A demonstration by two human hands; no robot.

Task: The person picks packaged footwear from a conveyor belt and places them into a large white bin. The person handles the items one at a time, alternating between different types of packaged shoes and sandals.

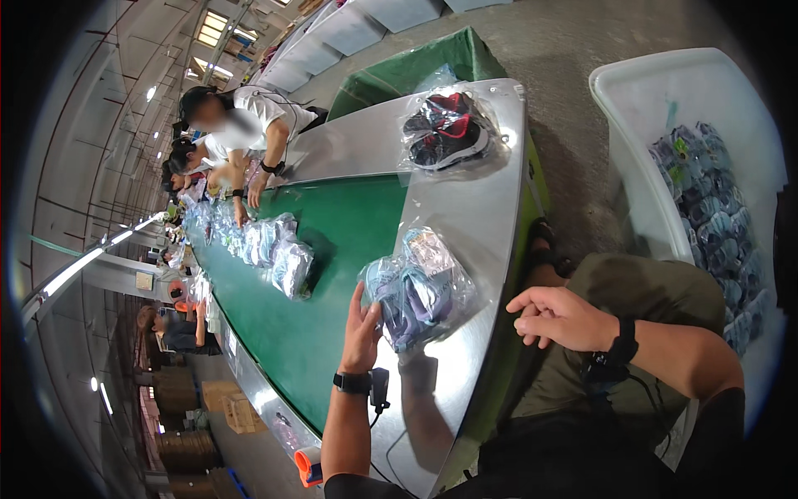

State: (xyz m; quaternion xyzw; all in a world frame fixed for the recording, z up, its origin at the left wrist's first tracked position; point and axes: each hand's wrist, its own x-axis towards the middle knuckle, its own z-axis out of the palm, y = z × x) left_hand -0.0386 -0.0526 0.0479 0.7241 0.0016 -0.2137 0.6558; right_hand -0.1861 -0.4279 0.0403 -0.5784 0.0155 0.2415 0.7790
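Note:
A clear plastic bag of pale blue and purple shoes (410,293) lies on the metal end of the worktable, in front of me. My left hand (361,334) rests against the bag's left side, its fingers stretched out rather than wrapped round it. Off the table's right edge, my right hand (565,318) hangs above my knee. Its fingers are loosely bent and apart, with nothing in them. Farther along the metal end sits another clear bag, holding black and red shoes (449,133).
Several bagged shoes (278,252) lie on the green conveyor belt (349,224), near a co-worker's hands (251,195). On my right stands a white bin (640,100) with many bagged shoes. A green-lined container (416,62) is beyond the table. An orange tape roll (308,467) sits at lower left.

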